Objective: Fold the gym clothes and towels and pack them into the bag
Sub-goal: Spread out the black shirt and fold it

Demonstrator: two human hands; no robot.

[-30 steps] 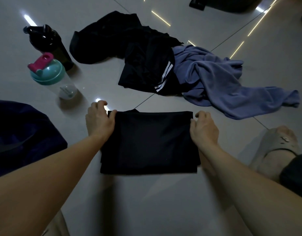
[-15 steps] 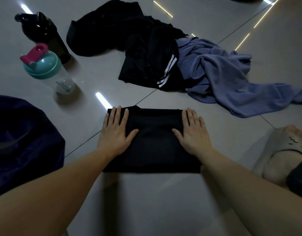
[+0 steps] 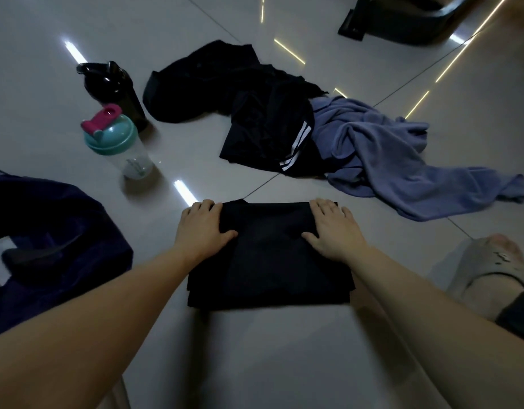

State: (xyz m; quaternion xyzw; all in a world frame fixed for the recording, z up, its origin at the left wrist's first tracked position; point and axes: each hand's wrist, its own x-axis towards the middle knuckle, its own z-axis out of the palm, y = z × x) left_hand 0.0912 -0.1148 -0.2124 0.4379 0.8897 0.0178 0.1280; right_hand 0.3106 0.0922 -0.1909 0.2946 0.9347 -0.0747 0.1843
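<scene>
A folded black garment (image 3: 269,261) lies as a flat rectangle on the tiled floor in front of me. My left hand (image 3: 203,228) grips its far left corner, thumb on top and fingers curled over the edge. At the far right corner my right hand (image 3: 333,228) holds it the same way. Beyond it lie a crumpled black top (image 3: 201,84), black shorts with white stripes (image 3: 266,137) and a blue-grey towel (image 3: 387,163). The dark blue bag (image 3: 57,246) sits open at the left.
A clear shaker bottle with a teal lid (image 3: 119,143) and a black bottle (image 3: 113,87) stand at the back left. My socked foot (image 3: 490,267) rests at the right. A dark piece of furniture (image 3: 402,22) stands at the top right.
Half a second ago both hands pressed flat on the garment's middle. They have since slid outward to its far corners and curled round the edges.
</scene>
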